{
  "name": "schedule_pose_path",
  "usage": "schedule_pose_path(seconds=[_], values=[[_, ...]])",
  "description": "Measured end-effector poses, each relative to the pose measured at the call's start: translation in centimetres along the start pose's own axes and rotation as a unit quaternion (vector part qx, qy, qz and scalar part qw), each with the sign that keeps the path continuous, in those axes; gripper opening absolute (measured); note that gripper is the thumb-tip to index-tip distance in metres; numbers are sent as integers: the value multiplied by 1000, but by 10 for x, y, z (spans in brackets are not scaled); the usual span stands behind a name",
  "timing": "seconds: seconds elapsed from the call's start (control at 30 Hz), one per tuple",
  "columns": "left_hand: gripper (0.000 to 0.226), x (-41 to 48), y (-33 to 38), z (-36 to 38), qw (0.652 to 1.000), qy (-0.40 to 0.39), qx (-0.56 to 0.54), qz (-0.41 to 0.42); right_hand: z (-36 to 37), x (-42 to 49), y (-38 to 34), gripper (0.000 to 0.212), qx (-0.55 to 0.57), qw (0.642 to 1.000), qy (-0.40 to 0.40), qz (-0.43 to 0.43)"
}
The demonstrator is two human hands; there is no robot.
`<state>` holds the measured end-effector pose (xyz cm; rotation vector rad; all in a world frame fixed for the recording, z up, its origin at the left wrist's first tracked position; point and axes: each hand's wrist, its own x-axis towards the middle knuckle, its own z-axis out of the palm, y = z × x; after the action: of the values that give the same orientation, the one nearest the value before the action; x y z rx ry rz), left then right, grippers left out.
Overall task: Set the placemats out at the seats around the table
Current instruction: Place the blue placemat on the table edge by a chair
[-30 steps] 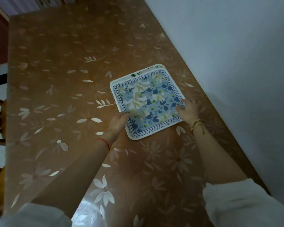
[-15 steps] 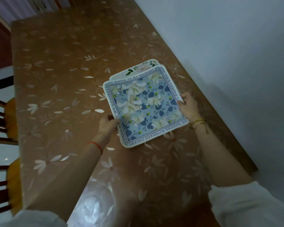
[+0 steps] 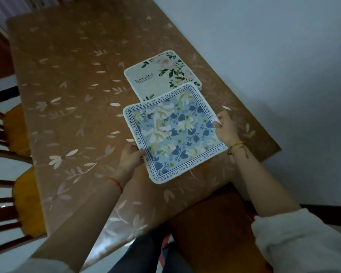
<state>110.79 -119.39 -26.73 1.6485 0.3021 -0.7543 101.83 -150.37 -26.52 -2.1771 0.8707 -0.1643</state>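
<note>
A square blue floral placemat (image 3: 173, 133) with a lettered border is held just above the near end of the table (image 3: 67, 115). My left hand (image 3: 131, 157) grips its left edge and my right hand (image 3: 224, 128) grips its right edge. Behind it a cream placemat (image 3: 158, 75) with roses and the word "Beautiful" lies flat on the table by the wall; more mat edges seem to show under its right side. The blue mat overlaps the cream mat's near corner.
The table wears a brown cloth with pale flower prints. A white wall (image 3: 274, 66) runs along its right edge. Two wooden chairs with orange seat cushions (image 3: 26, 201) stand at the left side. A brown chair seat (image 3: 215, 223) is at the near end.
Both hands lifted the blue mat off the stack and pulled it toward me. That uncovered the cream rose mat beneath. The camera also drew back from the table.
</note>
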Motion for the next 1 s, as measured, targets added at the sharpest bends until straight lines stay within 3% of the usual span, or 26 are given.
schedule_pose_path(seconds=[0.2, 0.3, 0.4, 1.0], values=[[26, -40, -51, 5, 1000, 20, 5, -9, 6, -49, 33, 18, -15, 1000, -15, 14], [19, -52, -72, 9, 999, 36, 3, -20, 10, -67, 50, 16, -9, 1000, -21, 20], [26, -57, -85, 14, 999, 45, 9, -17, 13, -76, 62, 10, 1, 1000, -24, 12], [24, -25, -111, 6, 994, 111, 23, 8, 52, -47, 78, 20, -1, 998, -63, 7]])
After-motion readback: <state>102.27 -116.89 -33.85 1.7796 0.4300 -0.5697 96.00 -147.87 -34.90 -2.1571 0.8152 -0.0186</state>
